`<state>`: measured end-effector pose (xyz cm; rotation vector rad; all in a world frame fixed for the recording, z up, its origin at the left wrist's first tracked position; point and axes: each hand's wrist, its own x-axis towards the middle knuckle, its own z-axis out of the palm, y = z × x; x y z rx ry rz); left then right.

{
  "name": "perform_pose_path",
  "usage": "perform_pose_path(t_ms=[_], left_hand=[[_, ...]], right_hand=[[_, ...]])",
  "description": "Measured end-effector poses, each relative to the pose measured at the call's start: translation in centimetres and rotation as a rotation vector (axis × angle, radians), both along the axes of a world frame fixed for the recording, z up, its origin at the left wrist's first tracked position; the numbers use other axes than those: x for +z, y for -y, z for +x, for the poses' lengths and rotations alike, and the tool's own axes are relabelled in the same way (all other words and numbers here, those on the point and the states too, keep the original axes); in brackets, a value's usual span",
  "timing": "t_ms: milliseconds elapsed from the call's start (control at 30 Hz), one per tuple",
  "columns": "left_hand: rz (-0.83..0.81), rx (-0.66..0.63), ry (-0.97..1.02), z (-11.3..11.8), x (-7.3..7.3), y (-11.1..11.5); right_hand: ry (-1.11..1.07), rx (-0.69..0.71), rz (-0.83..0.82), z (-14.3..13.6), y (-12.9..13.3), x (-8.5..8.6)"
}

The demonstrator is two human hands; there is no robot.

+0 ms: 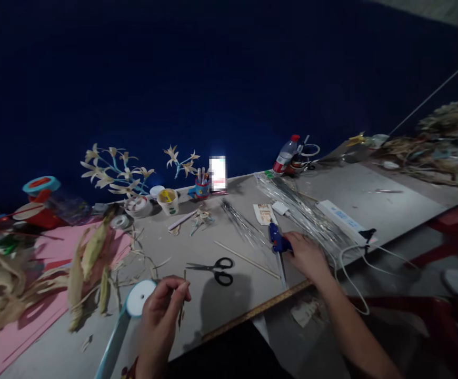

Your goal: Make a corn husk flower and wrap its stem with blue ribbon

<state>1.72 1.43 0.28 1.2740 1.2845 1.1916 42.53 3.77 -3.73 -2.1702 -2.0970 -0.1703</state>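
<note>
Left hand (163,304) pinches thin strip (181,312), near-vertical in view.

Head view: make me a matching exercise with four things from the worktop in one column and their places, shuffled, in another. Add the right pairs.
Things
1. Thin, brownish, dry-looking strip
2. Black-handled metal scissors
3. Blue plastic glue gun
4. Clear plastic bottle with a red cap

Places
A. At the right hand
B. Toward the back of the grey table
C. Pinched in the left hand
D. Lying between the two hands

Pairs: 1-C, 2-D, 3-A, 4-B
</note>
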Motion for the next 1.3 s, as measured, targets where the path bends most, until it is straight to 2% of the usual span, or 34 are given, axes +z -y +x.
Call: perform_pose_path(t_ms=[167,333,433,567,667,767,900,967,1000,1067,1167,1233,1300], left_hand=[[-0.008,0.063,-0.017,-0.8,0.0,0.1],[0.032,0.058,-0.016,-0.4,0.7,0.0],[0.015,0.056,-0.011,0.0,1.1,-0.1],[0.016,0.049,0.025,0.1,1.1,-0.3],[0.031,0.025,0.056,-0.1,0.7,-0.4],[0.009,0.011,0.075,-0.4,0.3,-0.6],[0.011,0.017,0.054,-0.2,0.1,-1.0],[0.013,0.014,0.021,0.0,0.4,-1.3],[0.011,0.015,0.012,0.2,0.5,-1.4],[0.010,0.022,0.021,0.5,0.9,-1.6],[0.009,0.029,0.062,0.8,1.3,-1.6],[0.003,0.036,0.087,0.8,1.5,-1.4],[-0.010,0.043,0.112,0.8,1.5,-1.2]], right_hand=[[-0.026,0.017,-0.044,0.8,-1.2,0.0],[-0.134,0.010,-0.038,1.7,-1.4,0.1],[-0.322,-0.013,0.002,2.5,-1.5,0.0],[-0.709,-0.088,0.088,3.4,-2.0,-0.3],[-0.949,-0.140,0.116,3.1,-2.7,-0.3],[-1.146,-0.171,0.170,2.0,-3.4,0.6],[-1.311,-0.159,0.259,-1.2,-2.8,3.0],[-1.355,-0.087,0.210,-3.8,-1.3,3.9],[-1.363,-0.007,0.150,-5.4,-0.4,4.2],[-1.266,0.146,0.058,-8.9,1.5,4.4],[-1.047,0.333,0.238,-14.1,3.4,4.4],[-0.934,0.463,0.258,-16.7,3.6,4.6],[-0.887,0.536,0.210,-18.4,3.2,5.0]])
